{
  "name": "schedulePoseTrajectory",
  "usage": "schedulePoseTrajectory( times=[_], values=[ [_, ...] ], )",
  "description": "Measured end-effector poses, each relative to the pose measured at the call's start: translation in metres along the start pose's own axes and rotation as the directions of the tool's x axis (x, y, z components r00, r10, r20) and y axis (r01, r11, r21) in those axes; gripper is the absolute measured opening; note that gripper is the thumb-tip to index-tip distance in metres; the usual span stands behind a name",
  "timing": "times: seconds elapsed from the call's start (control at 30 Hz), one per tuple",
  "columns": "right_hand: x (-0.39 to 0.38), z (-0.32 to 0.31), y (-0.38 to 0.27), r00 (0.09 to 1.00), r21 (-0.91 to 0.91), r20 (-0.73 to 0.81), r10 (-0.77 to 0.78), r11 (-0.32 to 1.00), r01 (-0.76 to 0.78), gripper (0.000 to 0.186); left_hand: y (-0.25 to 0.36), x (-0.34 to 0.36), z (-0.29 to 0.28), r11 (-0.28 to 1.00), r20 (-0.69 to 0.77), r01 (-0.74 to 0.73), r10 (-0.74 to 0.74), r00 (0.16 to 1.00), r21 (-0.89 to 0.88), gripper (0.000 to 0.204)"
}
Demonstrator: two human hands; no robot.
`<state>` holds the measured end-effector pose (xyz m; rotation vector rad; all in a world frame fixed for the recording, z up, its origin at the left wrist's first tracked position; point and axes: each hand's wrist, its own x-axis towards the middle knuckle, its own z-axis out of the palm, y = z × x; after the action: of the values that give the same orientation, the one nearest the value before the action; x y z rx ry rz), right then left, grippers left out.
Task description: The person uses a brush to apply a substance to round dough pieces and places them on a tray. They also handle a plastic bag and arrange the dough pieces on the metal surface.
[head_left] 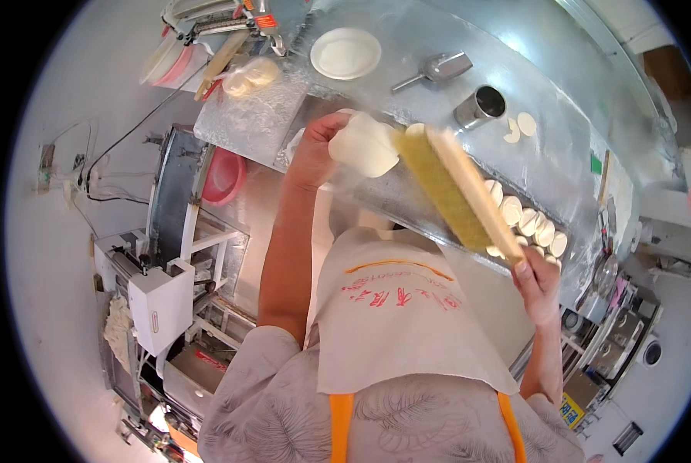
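My left hand (317, 150) is closed on the edge of thin, pale, round dough sheets (367, 152); whether there are one or several layers I cannot tell. In my right hand (538, 287) is the end of a long wooden-backed brush (469, 189) with yellowish bristles. The brush slants across a dark metal tray (396, 208), its far end close to the dough sheets, and is somewhat blurred. At the tray's right end lie several small round dough pieces (529, 222) in rows. Part of the tray is hidden behind the brush.
A floury metal worktop bears a white plate (345, 54), a metal scoop (444, 68), a steel cup (480, 106) and dough scraps (526, 124). Bagged dough balls (251, 76) sit at the far left. A pink basin (223, 176) and a white-boxed machine (160, 305) stand left.
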<state>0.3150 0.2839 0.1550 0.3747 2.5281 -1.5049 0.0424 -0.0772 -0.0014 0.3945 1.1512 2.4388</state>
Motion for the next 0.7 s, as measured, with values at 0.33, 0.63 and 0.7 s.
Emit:
schedulePoseTrajectory(
  times=[0.33, 0.63, 0.7],
  values=[
    [0.006, 0.003, -0.009, 0.994, 0.002, 0.109, -0.025, 1.000, 0.025, 0.035, -0.006, -0.001, -0.032, 0.994, 0.141, -0.021, 0.036, 0.989, -0.108, 0.025],
    [0.018, 0.010, -0.017, 0.999, 0.222, 0.032, 0.007, 0.975, -0.014, 0.052, -0.064, -0.001, -0.026, 0.564, -0.498, 0.136, 0.558, 0.664, 0.814, 0.024],
    [0.014, 0.009, -0.010, 0.998, 0.237, 0.032, 0.054, 0.970, -0.060, 0.047, -0.062, -0.003, -0.016, 0.395, -0.417, 0.206, 0.582, 0.698, 0.895, 0.024]
  ],
)
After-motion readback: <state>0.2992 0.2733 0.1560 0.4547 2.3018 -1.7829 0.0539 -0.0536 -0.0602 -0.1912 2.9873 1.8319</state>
